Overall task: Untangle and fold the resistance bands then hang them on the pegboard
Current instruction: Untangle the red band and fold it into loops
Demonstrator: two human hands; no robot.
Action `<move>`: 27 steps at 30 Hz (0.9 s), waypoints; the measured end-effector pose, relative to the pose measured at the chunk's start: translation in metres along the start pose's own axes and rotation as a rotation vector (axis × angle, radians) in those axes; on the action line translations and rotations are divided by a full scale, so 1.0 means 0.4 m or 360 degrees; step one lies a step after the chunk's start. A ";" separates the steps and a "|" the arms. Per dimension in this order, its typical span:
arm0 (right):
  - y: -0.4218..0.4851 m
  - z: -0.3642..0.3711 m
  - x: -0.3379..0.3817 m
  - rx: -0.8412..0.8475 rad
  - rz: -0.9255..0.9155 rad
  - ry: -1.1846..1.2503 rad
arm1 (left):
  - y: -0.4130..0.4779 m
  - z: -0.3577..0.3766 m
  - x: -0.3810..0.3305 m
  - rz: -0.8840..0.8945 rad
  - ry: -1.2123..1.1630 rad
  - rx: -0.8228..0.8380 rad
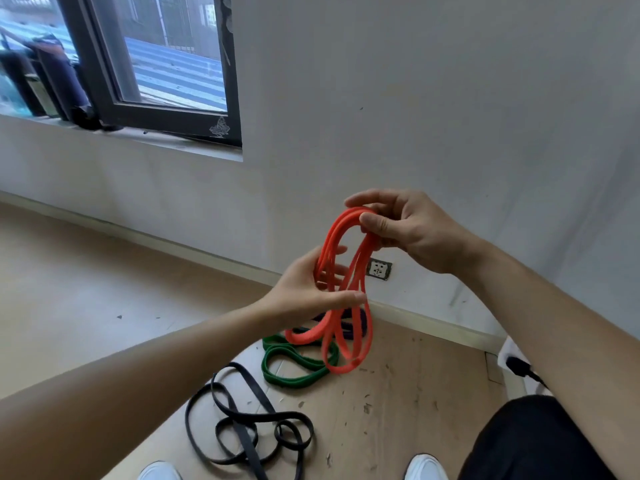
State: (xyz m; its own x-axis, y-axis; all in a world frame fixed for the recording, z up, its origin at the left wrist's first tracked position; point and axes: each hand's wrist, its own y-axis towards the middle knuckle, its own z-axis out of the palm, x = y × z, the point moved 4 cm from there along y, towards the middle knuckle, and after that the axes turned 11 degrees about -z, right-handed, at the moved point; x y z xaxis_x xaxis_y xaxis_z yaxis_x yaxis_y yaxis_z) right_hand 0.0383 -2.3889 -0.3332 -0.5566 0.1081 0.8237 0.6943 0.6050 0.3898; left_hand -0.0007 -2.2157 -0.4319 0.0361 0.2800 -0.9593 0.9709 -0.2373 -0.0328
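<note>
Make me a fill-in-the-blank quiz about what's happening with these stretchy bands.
1. Of the left hand and right hand, the one gripping the orange band higher up is the ____.
2. The green band is partly hidden behind the ____ band.
3. The black band lies closest to the person's white ____.
4. The socket sits low in the ____.

Missing words: right; orange; shoes; wall.

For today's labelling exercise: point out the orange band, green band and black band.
orange band (306, 337): head view, lower thick fold
green band (291, 381): head view, bottom curve
black band (257, 389): head view, upper straight strap
</note>
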 end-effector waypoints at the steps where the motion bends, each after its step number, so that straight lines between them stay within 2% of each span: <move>1: -0.003 -0.007 0.005 -0.0031 -0.0022 0.0066 | 0.000 0.015 -0.003 0.0051 0.0000 -0.0063; 4: -0.014 -0.019 0.015 -0.0079 -0.0070 0.0247 | 0.005 0.051 -0.008 0.0144 -0.0050 -0.0121; 8: -0.040 -0.048 0.014 -0.0162 -0.0067 0.0359 | 0.018 0.067 -0.011 0.0136 -0.0009 -0.0150; 12: -0.082 -0.103 -0.007 -0.0238 0.0036 0.0415 | 0.026 0.066 -0.015 0.0168 0.0175 -0.0158; 17: -0.141 -0.122 -0.089 -0.0199 0.0288 0.0340 | 0.029 0.025 0.006 0.0265 0.0750 -0.0149; 21: -0.183 -0.089 -0.210 -0.0158 0.0619 0.0196 | 0.039 0.001 0.056 0.0133 0.1121 0.0027; 27: -0.224 -0.026 -0.419 -0.0195 0.0968 0.0174 | 0.068 0.018 0.209 -0.0078 0.1288 0.0230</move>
State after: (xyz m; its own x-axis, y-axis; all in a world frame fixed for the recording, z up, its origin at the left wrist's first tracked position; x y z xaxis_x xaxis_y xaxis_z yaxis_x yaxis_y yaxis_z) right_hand 0.0742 -2.4694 -0.5020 -0.0002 0.3188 0.9478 0.9229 0.3650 -0.1226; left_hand 0.0271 -2.2055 -0.5151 0.2079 0.8640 -0.4585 0.9378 -0.3094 -0.1578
